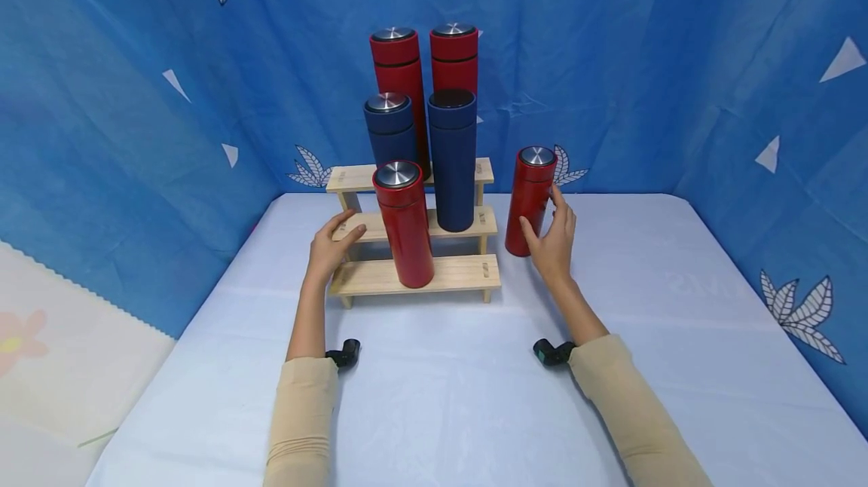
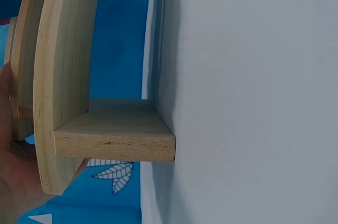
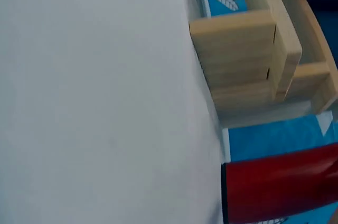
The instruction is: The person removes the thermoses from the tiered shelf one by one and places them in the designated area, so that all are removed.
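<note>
A three-tier wooden rack (image 1: 366,276) stands on the white-covered table. My left hand (image 1: 328,249) grips its left end at the middle shelf, the thumb lying over the board; in the left wrist view, the lowest shelf (image 2: 66,71) partly hides that hand (image 2: 21,182). To the right of the rack, my right hand (image 1: 554,242) holds a red thermos flask (image 1: 529,197), thumb at its front and fingers on its right side. The flask's base (image 3: 224,195) is at the tabletop in the right wrist view.
On the rack, one red flask (image 1: 407,234) is on the bottom shelf, two blue flasks (image 1: 453,163) (image 1: 391,133) behind it, and two red flasks (image 1: 400,76) (image 1: 454,61) at the top back. A blue patterned cloth (image 1: 610,95) hangs behind the table (image 1: 441,396).
</note>
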A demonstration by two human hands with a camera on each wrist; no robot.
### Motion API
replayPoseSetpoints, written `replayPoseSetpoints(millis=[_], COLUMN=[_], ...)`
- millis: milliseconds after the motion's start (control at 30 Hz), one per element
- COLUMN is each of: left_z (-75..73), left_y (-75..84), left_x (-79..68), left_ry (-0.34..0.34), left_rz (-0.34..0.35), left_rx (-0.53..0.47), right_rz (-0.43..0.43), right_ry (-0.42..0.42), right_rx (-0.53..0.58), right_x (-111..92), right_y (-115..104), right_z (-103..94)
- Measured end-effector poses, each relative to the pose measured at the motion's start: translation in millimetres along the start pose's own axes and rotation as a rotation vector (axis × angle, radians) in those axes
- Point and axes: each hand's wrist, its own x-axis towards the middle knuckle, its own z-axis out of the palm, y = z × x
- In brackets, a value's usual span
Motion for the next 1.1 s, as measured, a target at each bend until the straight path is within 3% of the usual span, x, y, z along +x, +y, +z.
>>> replayPoseSetpoints(millis=[167,300,400,600,733,900,1100], left_z=[-0.3,0.7,1.1,1.0,0.7,0.9,1.7], left_y=[-0.7,-1.0,-1.3,-1.1,-1.6,-3.0,-2.1], left_x=[0.1,0.1,0.4,0.8,0.6,0.4,0.1], left_ry=[0.003,-0.001,0.000,0.018,0.021,0.024,0.025], left_rz=[0.015,0.030,0.029,0.026,0.025,0.038,0.038], left_rx=[0.004,-0.006,-0.007,0.002,-0.002,-0.012,-0.016], right_rz=[-0.030,-0.133,-0.218,-0.342,-0.381,-0.334,-0.208], right_ry=[0.110,0.163,0.153,0.030,-0.085,-0.226,-0.346], right_rx=[0.021,0.098,0.156,0.304,0.412,0.474,0.450], right_x=[-7,-12,-16,-25,-29,-37,-49], right_y=[-21,-42,-60,-100,-130,-157,-140], right_z=[1.4,5.8,12.1,28.4,35.9,43.8,71.2])
